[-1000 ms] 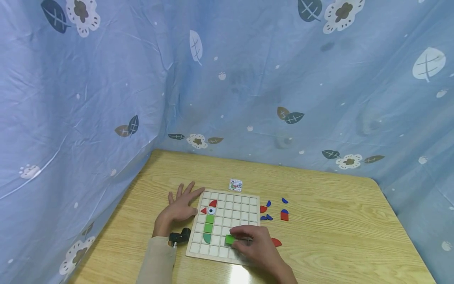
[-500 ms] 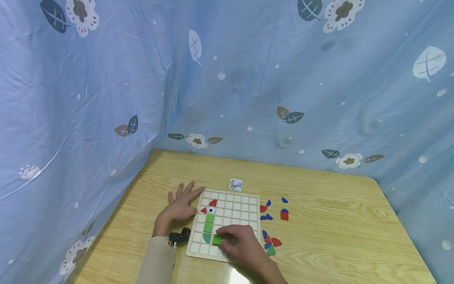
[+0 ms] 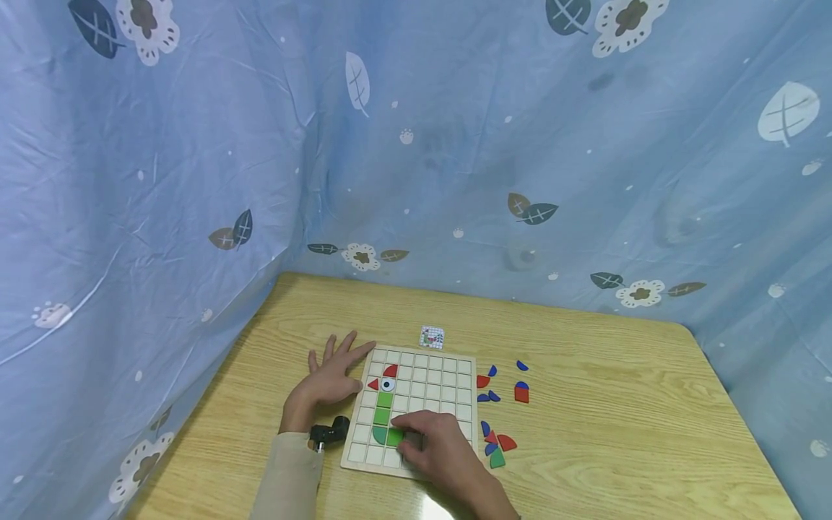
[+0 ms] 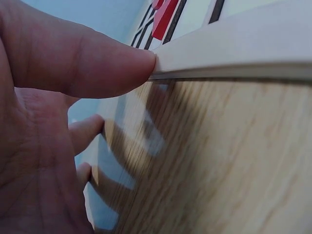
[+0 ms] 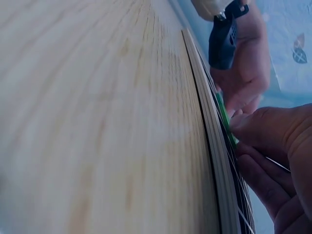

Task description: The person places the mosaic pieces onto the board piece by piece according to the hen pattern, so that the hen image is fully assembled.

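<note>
A pale gridded wooden board (image 3: pixel 448 379) lies on the table. My left hand (image 3: pixel 330 381) has its fingers spread at the board's left side; in the left wrist view the thumb (image 4: pixel 92 63) touches the board edge. Thumb and fingers of my right hand (image 3: pixel 445 451) pinch a bright green square tile (image 3: pixel 393 438), which lies in a cell right beside a dark green quarter-round tile (image 3: pixel 380 435). Above that one, two green square tiles (image 3: pixel 383 408) form a column, topped by an eye tile (image 3: pixel 387 385), a red triangle (image 3: pixel 373 385) and a red quarter-round (image 3: pixel 391 370).
A small pattern card (image 3: pixel 432 337) lies behind the board. Loose blue half-rounds (image 3: pixel 522 365), red pieces (image 3: pixel 522 395) and a green quarter-round (image 3: pixel 497 458) are scattered to its right. A black wrist camera (image 3: pixel 330 431) sits on the left wrist. Blue patterned cloth (image 3: pixel 455 180) hangs around the table.
My right hand has moved left across the board with the green square tile and lowered it next to the dark green quarter-round. The left hand has stayed in place.
</note>
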`<action>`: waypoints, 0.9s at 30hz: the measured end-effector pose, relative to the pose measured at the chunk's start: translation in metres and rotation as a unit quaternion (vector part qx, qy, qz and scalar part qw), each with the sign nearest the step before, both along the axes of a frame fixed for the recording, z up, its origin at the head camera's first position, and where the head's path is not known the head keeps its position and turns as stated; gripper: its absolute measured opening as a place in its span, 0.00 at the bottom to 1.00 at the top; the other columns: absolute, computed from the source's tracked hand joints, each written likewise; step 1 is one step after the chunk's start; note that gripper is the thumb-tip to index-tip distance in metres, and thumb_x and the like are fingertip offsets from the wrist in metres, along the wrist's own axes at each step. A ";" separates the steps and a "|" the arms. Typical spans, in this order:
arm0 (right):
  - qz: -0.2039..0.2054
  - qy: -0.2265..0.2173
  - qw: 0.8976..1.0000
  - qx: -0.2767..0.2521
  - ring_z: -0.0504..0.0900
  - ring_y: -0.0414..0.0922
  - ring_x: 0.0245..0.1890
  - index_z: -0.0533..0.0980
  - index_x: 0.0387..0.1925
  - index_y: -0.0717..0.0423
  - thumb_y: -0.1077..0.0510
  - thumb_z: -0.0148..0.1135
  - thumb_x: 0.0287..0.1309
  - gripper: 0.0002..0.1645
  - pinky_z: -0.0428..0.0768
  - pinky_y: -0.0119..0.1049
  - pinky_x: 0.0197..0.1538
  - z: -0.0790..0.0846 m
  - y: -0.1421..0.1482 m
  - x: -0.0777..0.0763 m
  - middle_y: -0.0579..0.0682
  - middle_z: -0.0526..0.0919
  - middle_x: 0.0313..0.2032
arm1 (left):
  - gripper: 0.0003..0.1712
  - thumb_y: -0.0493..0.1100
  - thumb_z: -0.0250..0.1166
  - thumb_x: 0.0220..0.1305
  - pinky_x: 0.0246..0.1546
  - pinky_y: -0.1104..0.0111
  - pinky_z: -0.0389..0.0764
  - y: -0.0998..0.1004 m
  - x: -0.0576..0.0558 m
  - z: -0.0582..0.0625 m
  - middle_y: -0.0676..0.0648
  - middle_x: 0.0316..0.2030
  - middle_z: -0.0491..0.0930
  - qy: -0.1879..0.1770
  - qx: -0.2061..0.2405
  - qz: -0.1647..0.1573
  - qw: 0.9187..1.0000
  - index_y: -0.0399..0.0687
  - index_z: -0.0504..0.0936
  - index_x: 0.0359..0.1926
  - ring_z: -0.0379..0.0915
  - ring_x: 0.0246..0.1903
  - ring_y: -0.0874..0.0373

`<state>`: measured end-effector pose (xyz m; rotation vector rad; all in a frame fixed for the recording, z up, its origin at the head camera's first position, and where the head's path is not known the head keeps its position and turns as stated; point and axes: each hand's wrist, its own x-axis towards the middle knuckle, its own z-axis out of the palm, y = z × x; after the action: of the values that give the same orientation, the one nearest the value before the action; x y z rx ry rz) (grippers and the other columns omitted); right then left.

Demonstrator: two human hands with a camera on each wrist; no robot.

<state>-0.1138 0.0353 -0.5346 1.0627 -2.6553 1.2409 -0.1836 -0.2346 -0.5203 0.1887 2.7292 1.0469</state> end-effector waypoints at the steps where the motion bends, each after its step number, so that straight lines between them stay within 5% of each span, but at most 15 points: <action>1: 0.000 -0.001 1.000 0.001 0.91 0.37 0.51 0.91 0.51 0.54 0.67 0.77 0.60 0.17 0.89 0.36 0.56 0.000 0.000 0.000 0.45 0.95 0.48 | 0.52 0.33 0.65 0.55 0.75 0.22 0.20 0.000 0.000 0.000 0.36 0.89 0.46 0.001 -0.001 0.000 1.000 0.57 0.69 0.84 0.22 0.87 0.27; 15: -0.003 0.010 1.000 0.005 0.91 0.37 0.50 0.91 0.51 0.54 0.66 0.78 0.59 0.17 0.89 0.36 0.56 0.000 -0.001 0.000 0.45 0.95 0.48 | 0.52 0.34 0.65 0.55 0.75 0.22 0.20 0.000 0.000 0.000 0.36 0.89 0.45 0.000 -0.003 0.000 1.000 0.58 0.68 0.84 0.22 0.87 0.27; 27: -0.044 -0.115 0.992 -0.028 0.88 0.35 0.50 0.92 0.52 0.43 0.55 0.80 0.62 0.17 0.85 0.32 0.58 0.001 0.044 0.012 0.37 0.93 0.50 | 0.53 0.33 0.64 0.55 0.74 0.21 0.20 0.001 0.000 0.000 0.35 0.89 0.45 0.003 -0.001 -0.004 1.000 0.57 0.68 0.84 0.22 0.86 0.26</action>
<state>-0.1016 0.0789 -0.5335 0.8324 -2.7759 1.4941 -0.1832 -0.2341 -0.5207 0.2022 2.7313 1.0437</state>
